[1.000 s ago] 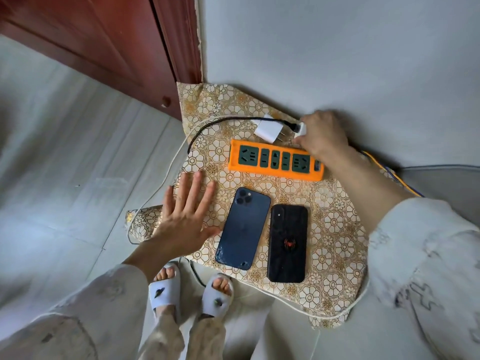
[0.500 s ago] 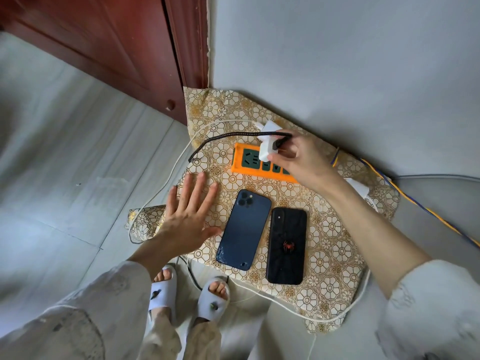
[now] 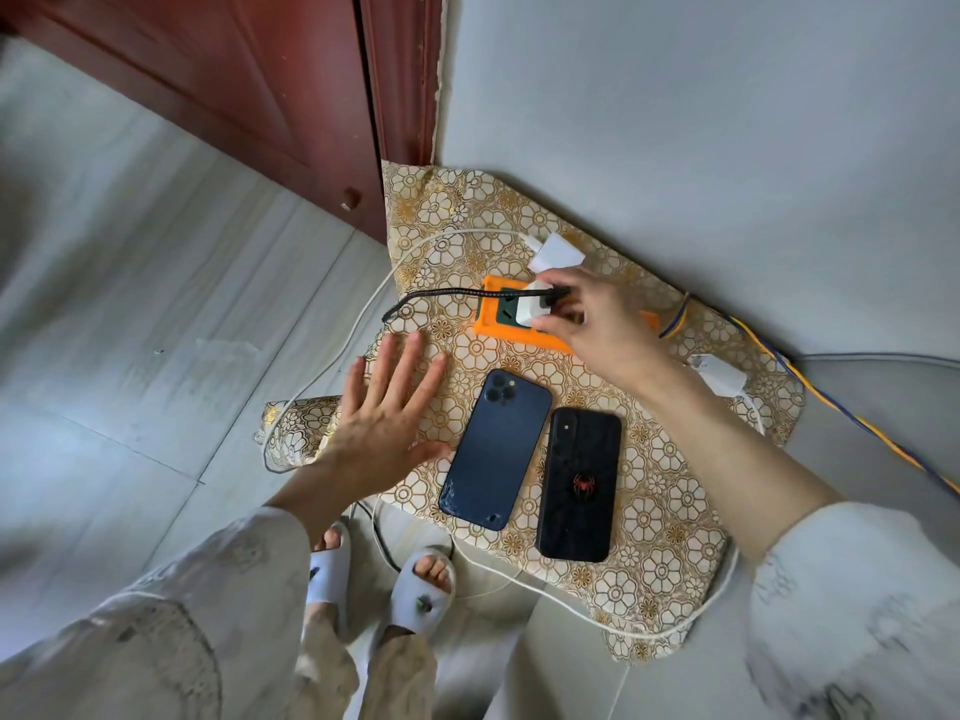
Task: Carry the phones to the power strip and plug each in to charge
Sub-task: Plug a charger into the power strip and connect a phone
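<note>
Fingers of the right hand [image 3: 597,324], over by the wall a second ago, now pinch a white charger [image 3: 535,310] onto the orange power strip [image 3: 524,337], left hand [image 3: 387,418] spread flat, while both phones [image 3: 496,449] lie unplugged on the cloth [image 3: 660,517].

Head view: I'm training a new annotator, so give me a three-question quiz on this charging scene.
1. True or false: the blue phone lies face down.
2. What does the right hand hold? A) white charger with black cable B) black phone C) yellow cord
3. Where does the left hand rest?

Key
1. True; its camera lenses show.
2. A, over the orange power strip.
3. Flat on the floral cloth, beside the blue phone; the black phone lies untouched.
</note>
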`<action>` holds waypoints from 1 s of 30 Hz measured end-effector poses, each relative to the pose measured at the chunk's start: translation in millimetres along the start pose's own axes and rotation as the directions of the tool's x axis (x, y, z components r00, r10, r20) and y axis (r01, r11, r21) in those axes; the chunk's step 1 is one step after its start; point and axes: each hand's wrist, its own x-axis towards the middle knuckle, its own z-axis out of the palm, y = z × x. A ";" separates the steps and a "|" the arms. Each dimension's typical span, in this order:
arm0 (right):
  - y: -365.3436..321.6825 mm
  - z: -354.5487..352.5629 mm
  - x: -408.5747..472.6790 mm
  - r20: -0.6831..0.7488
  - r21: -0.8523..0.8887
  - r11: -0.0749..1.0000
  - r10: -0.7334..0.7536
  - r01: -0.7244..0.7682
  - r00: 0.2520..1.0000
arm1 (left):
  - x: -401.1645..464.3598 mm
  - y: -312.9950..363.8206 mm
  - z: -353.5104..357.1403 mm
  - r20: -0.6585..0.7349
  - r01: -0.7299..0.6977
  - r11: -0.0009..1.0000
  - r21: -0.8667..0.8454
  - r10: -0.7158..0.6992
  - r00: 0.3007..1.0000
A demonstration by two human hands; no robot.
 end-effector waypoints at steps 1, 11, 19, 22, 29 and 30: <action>-0.8 -0.4 0.9 0.002 -0.083 0.995 -0.047 0.047 0.999 | 0.1 -0.4 0.9 -0.006 0.000 1.000 0.001 0.000 1.000; -6.9 0.3 -5.4 0.066 -0.333 0.925 -0.173 0.185 0.983 | 0.3 -1.5 2.8 -0.044 -0.016 0.995 -0.094 0.012 0.999; -5.8 3.9 -3.2 0.039 -0.250 0.959 -0.129 0.134 0.991 | -6.4 -3.1 -26.0 -0.387 -0.011 0.817 -0.576 -0.261 0.885; -3.3 6.3 -2.6 0.019 -0.209 0.973 -0.096 0.098 0.995 | 8.2 -6.5 -45.5 -0.418 0.017 0.847 -0.531 -0.279 0.865; -10.1 45.3 -33.0 -0.244 0.162 0.976 0.183 -0.146 0.952 | 14.2 -16.7 -71.4 -0.309 0.110 0.841 -0.529 -0.311 0.899; -15.0 52.9 -42.0 -0.289 0.230 0.963 0.207 -0.142 0.935 | 9.0 -18.9 -77.2 -0.317 0.123 0.846 -0.518 -0.323 0.892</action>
